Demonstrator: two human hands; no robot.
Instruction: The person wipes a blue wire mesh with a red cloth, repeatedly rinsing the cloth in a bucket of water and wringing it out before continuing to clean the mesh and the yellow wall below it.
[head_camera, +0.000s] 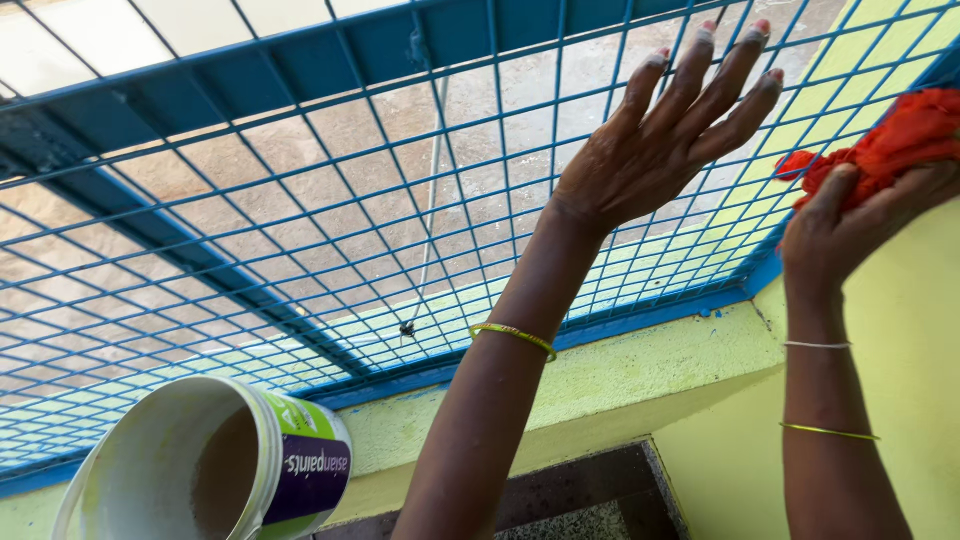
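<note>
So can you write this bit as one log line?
left hand: flat on blue grille | right hand: gripping red cloth | white bucket: lower left

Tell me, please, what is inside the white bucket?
The white bucket is tilted, with its mouth toward the camera. Its inner wall is pale and stained, and a brownish shape shows deep inside. Whether that is liquid or shadow cannot be told; the bottom is not clearly visible.

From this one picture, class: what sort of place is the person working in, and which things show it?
Probably a house window or balcony opening: a blue metal grille set in a yellow-green wall above a stone sill, with outdoor ground beyond. A white paint bucket sits nearby.
</note>
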